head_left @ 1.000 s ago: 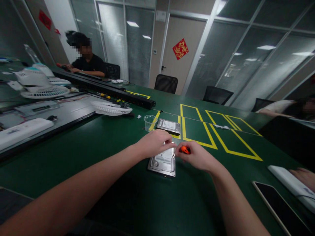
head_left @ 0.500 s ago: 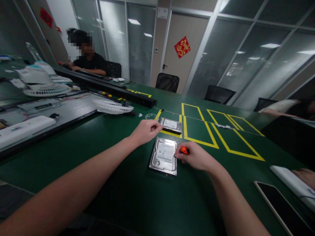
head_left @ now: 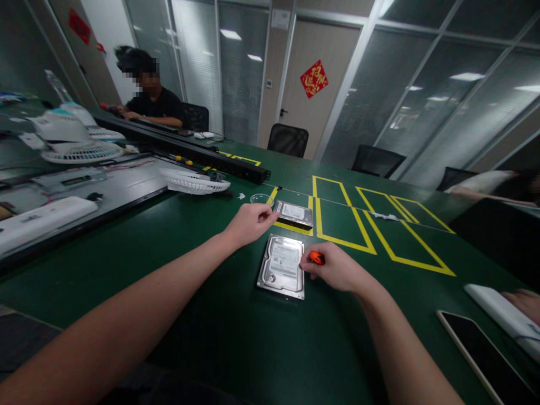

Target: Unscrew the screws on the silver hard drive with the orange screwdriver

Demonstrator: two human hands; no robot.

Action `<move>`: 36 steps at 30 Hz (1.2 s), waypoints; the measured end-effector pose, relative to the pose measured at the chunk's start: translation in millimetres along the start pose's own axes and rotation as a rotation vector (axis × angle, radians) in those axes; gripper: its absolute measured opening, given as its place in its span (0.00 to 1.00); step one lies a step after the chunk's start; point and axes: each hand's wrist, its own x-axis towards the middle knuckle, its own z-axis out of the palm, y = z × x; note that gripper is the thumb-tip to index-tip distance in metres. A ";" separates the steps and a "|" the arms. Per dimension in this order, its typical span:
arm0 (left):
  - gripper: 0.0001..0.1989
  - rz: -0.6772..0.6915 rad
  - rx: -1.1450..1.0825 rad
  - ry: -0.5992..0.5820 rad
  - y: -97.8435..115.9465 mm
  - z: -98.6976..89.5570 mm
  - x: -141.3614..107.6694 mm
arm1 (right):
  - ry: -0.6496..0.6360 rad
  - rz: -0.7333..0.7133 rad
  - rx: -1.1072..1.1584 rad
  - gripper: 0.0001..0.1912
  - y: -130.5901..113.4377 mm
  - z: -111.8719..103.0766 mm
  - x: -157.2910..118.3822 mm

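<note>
A silver hard drive (head_left: 282,267) with a white label lies flat on the green table in front of me. My right hand (head_left: 337,270) is closed around what looks like a screwdriver (head_left: 317,257), its orange and black handle showing. Those fingertips are at the drive's right edge, and the tool's shaft and tip are hidden. Just beyond, my left hand (head_left: 253,224) is closed in a pinch; what it holds, if anything, I cannot make out. It is beside a second hard drive (head_left: 294,214) and in front of a clear round dish (head_left: 261,199).
Yellow tape rectangles (head_left: 343,225) mark the table. To the left are a white fan grille (head_left: 194,183), a flat panel (head_left: 113,180) and long black bars (head_left: 189,143). A phone (head_left: 485,351) and a white power strip (head_left: 500,309) lie right. A co-worker (head_left: 154,104) sits across.
The view has shifted very slightly. Both hands and both hard drives keep nearly the same places, and the right hand still grips the screwdriver.
</note>
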 end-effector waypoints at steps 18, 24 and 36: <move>0.19 -0.017 -0.032 -0.009 -0.8 0.8 -0.8 | -0.005 0.037 -0.040 0.03 -2.1 0.4 0.2; 0.19 -0.011 -0.020 0.000 -2.2 1.7 -0.1 | -0.008 0.048 -0.034 0.04 0.8 0.0 -0.3; 0.19 -0.009 -0.037 -0.002 -2.6 1.9 -0.4 | -0.002 0.064 -0.058 0.05 -4.8 0.2 -0.4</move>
